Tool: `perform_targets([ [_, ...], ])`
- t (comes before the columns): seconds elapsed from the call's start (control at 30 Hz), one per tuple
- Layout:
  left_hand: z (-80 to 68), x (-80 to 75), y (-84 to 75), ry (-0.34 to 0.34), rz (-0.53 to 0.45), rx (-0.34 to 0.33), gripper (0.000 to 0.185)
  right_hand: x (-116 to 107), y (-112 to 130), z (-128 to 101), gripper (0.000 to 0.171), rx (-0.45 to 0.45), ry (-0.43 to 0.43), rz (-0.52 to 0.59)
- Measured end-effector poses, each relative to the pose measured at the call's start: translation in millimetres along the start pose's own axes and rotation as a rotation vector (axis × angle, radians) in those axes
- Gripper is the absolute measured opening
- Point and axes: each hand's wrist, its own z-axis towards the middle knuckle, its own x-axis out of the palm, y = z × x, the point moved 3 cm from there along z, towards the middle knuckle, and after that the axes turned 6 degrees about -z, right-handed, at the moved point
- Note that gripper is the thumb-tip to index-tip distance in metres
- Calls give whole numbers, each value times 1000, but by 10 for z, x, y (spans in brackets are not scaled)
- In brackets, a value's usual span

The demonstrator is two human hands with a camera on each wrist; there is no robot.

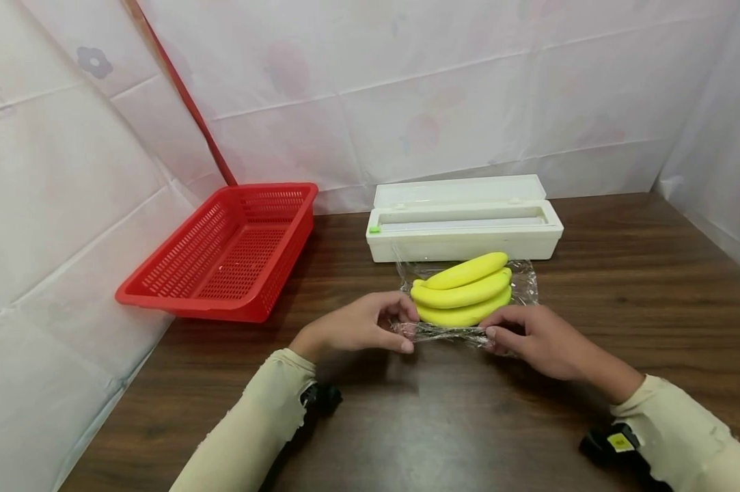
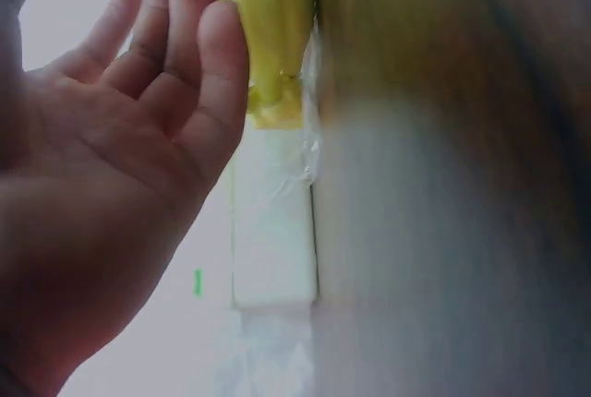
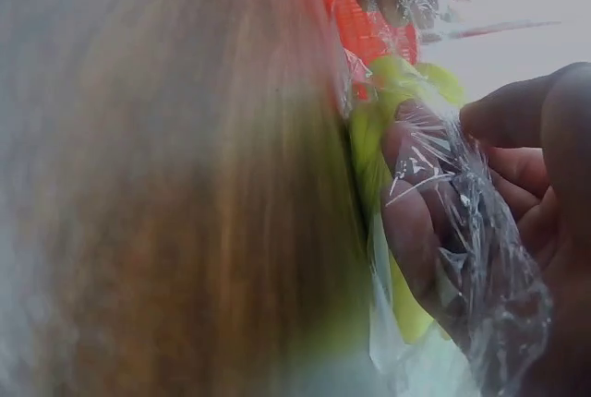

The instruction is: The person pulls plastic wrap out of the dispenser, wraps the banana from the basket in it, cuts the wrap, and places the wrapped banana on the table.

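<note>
Both hands, left (image 1: 360, 326) and right (image 1: 538, 342), pinch the wrap (image 1: 525, 283) edge under the bananas (image 1: 462, 290), film laid out but not yet folded over.

My left hand (image 1: 360, 326) and right hand (image 1: 538, 339) pinch the near edge of a clear plastic film sheet (image 1: 525, 285) under three yellow bananas (image 1: 463, 298). Just beyond lies an open white film dispenser box (image 1: 463, 225); a red slotted plastic basket (image 1: 229, 250) sits far left on the brown wooden table (image 1: 640, 287).

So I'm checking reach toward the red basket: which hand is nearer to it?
Left. The left hand pinches the cling film nearer the red basket; the right hand holds the film's far end.
</note>
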Motion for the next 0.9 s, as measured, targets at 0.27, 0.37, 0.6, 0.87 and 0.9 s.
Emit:
perform_targets([
  [0.27,28,-8,7,-151,-110,15,7,-2,9,12,6,-40,-124,-2],
  [0.37,30,-12,11,-192,-140,13,4,-5,22,11,10,-102,-194,-99],
  [0.6,30,-38,11,-275,-197,-14,17,-14,33,-2,16,-173,-263,-205],
  [0.87,-45,-181,5,-341,-238,66,13,-44,22,0,14,-159,-263,-221],
  [0.9,-54,-193,5,-343,-233,71,12,-47,21,1,14,-158,-265,-224],
])
